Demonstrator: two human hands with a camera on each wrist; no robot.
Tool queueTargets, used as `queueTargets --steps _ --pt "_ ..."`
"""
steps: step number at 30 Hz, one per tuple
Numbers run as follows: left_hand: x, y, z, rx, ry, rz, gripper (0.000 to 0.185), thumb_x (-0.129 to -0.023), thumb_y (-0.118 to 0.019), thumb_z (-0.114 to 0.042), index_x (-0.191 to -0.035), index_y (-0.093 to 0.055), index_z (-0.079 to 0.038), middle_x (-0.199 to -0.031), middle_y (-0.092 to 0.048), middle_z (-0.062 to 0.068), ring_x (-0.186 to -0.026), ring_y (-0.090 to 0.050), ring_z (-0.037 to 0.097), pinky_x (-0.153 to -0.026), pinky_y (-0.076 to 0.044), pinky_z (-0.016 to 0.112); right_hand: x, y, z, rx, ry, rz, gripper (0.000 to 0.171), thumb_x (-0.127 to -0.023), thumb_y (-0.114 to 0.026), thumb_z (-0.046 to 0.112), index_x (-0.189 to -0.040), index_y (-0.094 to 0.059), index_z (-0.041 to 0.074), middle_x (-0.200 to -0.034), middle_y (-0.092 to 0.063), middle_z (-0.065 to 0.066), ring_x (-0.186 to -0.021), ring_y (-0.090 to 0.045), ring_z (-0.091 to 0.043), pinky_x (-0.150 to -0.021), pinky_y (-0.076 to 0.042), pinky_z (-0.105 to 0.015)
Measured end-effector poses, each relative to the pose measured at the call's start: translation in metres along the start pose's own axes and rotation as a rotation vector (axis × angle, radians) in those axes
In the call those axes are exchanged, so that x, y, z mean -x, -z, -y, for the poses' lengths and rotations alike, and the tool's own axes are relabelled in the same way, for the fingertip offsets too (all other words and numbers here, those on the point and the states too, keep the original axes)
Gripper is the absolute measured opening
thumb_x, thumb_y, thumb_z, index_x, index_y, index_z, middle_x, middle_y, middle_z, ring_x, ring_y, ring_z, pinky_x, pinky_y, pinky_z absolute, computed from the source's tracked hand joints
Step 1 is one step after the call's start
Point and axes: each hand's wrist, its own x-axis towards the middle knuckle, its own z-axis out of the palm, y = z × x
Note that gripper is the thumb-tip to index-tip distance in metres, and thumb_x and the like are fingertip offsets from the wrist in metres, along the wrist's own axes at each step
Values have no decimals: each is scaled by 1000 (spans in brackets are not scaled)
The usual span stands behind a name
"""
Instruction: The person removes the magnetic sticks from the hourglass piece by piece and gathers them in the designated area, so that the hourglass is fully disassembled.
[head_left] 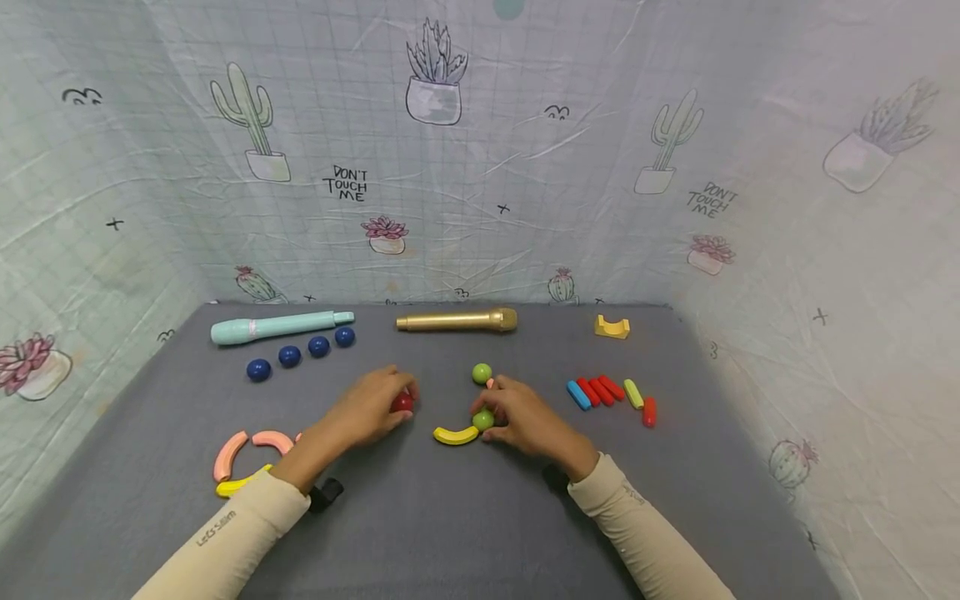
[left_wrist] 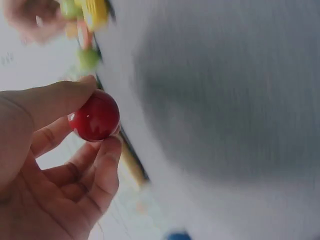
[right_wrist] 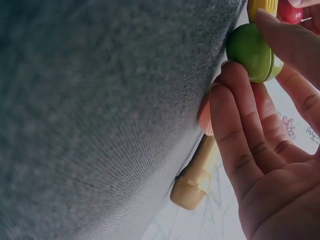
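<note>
Left hand [head_left: 367, 410] is pinching the glossy red ball [head_left: 402, 403] just left of the yellow curved wooden block [head_left: 455, 436]; right hand [head_left: 521, 417] is pinching a shiny green ball [head_left: 483, 419], touching that block's right end.

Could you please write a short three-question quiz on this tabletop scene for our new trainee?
1. True or false: the left hand pinches a red ball.
2. Which thing does the right hand hold against the end of the yellow curved piece? A) a blue ball B) a green ball C) the gold microphone
3. How many dark blue balls lie in a row before the teal microphone?

Key
1. True: thumb and fingers pinch it.
2. B: the green ball sits between thumb and fingertips; the gold microphone lies untouched at the back of the grey table.
3. Four.
</note>
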Motion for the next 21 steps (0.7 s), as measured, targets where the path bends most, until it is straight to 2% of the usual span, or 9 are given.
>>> queueTargets --steps 6,11,15,21 --pt "-7 30 50 -49 95 -7 25 -89 -87 -12 -110 -75 -7 -104 -74 12 -93 -70 29 -81 -58 49 2 0 1 -9 0 -1 34 -83 -93 14 -113 -77 16 -103 -63 -1 -86 -64 -13 -78 -53 -23" --pt "-10 42 84 -94 166 12 27 -90 -85 -13 -114 -76 -5 -106 -73 14 -98 -69 33 -86 -57 53 2 -1 1 -10 18 2 34 -82 -93 13 -112 -77 15 -102 -64 -1 -86 -64 -10 -77 -55 -22" --pt "-12 47 101 -136 191 33 28 -89 -86 -12 -115 -76 -5 -109 -72 17 -101 -69 35 -88 -56 55 1 -2 2 -12 15 6 34 -82 -93 14 -112 -77 15 -99 -64 -1 -86 -65 -12 -77 -55 -22" --pt "-17 51 112 -189 206 48 28 -88 -87 -13 -112 -76 -5 -107 -73 16 -97 -69 34 -86 -55 56 1 -3 5 -21 13 12 36 -83 -93 20 -115 -76 15 -101 -67 0 -86 -67 -11 -78 -55 -22"
